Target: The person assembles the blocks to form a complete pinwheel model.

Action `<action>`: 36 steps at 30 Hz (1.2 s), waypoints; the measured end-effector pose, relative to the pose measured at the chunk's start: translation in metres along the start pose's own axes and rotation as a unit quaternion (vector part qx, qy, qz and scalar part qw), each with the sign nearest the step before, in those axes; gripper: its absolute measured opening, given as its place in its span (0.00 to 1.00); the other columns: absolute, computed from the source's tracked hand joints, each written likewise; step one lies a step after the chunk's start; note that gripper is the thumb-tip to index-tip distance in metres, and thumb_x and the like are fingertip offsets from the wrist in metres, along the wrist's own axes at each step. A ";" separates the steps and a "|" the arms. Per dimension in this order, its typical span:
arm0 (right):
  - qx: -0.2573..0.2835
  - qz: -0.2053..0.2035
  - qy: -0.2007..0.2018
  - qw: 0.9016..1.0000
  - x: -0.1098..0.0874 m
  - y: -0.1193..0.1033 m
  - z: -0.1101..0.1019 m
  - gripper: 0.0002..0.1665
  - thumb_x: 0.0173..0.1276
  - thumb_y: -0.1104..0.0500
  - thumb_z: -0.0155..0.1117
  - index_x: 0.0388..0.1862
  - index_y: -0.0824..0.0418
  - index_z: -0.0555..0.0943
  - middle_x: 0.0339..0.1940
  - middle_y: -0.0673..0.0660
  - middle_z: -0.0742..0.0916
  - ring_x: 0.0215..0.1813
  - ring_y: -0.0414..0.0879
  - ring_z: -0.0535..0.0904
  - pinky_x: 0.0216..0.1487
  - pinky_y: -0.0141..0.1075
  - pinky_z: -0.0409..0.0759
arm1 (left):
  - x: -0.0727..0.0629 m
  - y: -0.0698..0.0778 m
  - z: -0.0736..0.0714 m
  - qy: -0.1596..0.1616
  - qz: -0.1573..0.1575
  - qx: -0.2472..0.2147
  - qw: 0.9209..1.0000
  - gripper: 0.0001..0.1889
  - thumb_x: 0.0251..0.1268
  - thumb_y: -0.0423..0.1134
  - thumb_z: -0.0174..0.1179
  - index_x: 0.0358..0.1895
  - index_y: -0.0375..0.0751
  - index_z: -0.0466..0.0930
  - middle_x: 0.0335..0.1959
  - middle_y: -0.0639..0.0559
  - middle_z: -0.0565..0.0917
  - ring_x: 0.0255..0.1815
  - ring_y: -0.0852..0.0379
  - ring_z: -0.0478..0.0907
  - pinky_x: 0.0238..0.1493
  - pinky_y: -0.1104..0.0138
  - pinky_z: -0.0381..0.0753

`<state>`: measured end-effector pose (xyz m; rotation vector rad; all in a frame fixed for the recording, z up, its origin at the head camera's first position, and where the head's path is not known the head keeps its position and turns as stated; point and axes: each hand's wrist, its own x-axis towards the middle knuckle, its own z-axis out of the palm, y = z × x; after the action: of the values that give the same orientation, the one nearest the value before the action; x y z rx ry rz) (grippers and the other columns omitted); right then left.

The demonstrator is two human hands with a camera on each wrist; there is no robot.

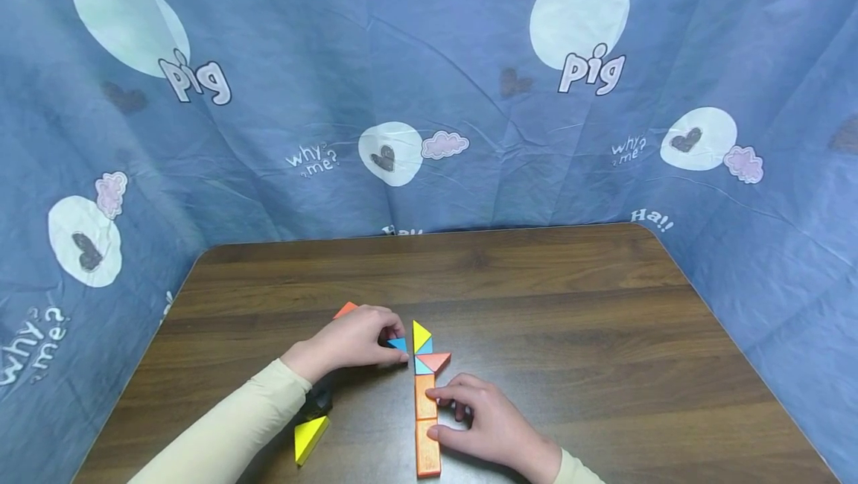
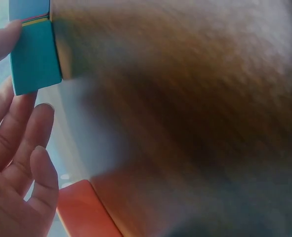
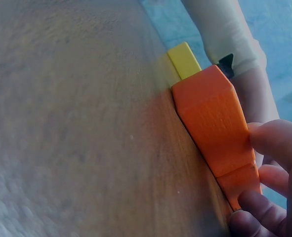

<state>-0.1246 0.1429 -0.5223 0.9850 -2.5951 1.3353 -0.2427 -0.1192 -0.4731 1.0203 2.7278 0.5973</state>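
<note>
In the head view my left hand pinches a blue triangular block between thumb and fingers, just left of a line of blocks. The left wrist view shows a blue-green block face by the thumb and fingertips. My right hand touches two orange rectangular blocks laid end to end, the thumb on the nearer one and a finger on the farther one. Beyond them lie light blue triangular pieces, a red triangular block jutting right and a yellow triangular block at the far end.
A red-orange block lies partly hidden behind my left hand. Near my left forearm are a yellow block and a dark object whose kind I cannot tell. The wooden table ends at a blue printed curtain.
</note>
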 end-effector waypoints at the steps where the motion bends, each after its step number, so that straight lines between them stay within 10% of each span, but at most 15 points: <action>1: 0.000 -0.001 0.000 1.000 0.000 0.000 0.000 0.24 0.62 0.42 0.72 0.55 0.48 0.84 0.40 0.41 0.82 0.31 0.31 0.75 0.30 0.24 0.74 | 0.000 0.000 0.000 -0.001 -0.002 -0.007 1.000 0.16 0.53 0.59 0.72 0.37 0.55 0.82 0.33 0.65 0.79 0.33 0.67 0.74 0.38 0.68 0.77; 11: 0.000 -0.042 0.025 0.999 0.000 0.001 0.002 0.23 0.61 0.47 0.75 0.54 0.50 0.84 0.39 0.42 0.82 0.31 0.32 0.75 0.33 0.23 0.73 | -0.005 -0.012 -0.009 -0.004 -0.009 -0.111 0.994 0.17 0.55 0.52 0.74 0.45 0.50 0.86 0.35 0.62 0.84 0.35 0.65 0.78 0.39 0.66 0.79; 36: -0.007 -0.049 0.031 0.998 0.000 0.001 0.003 0.23 0.60 0.48 0.75 0.54 0.50 0.84 0.38 0.42 0.82 0.30 0.32 0.74 0.31 0.23 0.73 | -0.001 -0.013 -0.001 -0.015 0.005 -0.087 0.996 0.06 0.61 0.44 0.71 0.39 0.53 0.86 0.30 0.71 0.81 0.30 0.68 0.77 0.36 0.69 0.79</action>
<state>-0.1246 0.1411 -0.5245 1.0364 -2.4736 1.3009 -0.2503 -0.1291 -0.4777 0.9917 2.5925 0.7999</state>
